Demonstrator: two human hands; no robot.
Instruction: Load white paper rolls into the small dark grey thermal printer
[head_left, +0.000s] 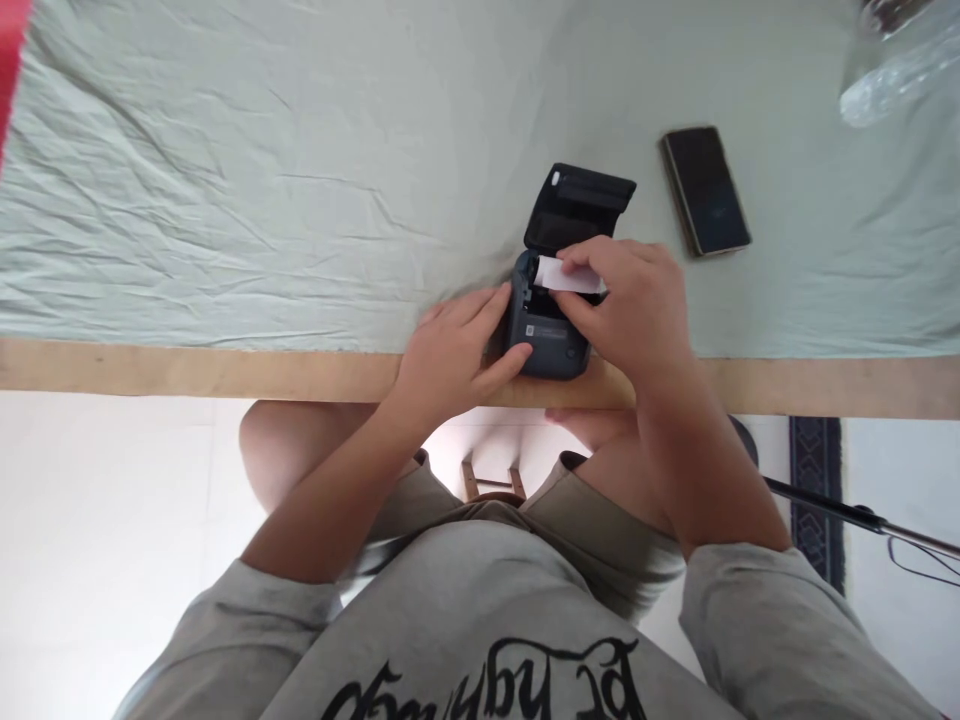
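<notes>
A small dark portable label printer [551, 360] lies at the table's front edge with its black lid [581, 200] swung up and back. My right hand [637, 300] pinches a white paper roll [559, 275] between thumb and fingers, at the printer's open compartment. Part of the roll is hidden behind the fingers, so I cannot tell how deep it sits. My left hand [461, 345] rests along the printer's left side, its fingertips against the body and the thumb on the lower left corner.
A smartphone [706, 190] lies dark-screened to the right of the lid. Clear plastic [892, 80], seemingly a bottle, is at the upper right corner. Wrinkled pale green cloth [262, 200] covers the table behind its wooden edge [150, 368]. A dark pole [832, 505] stands below right.
</notes>
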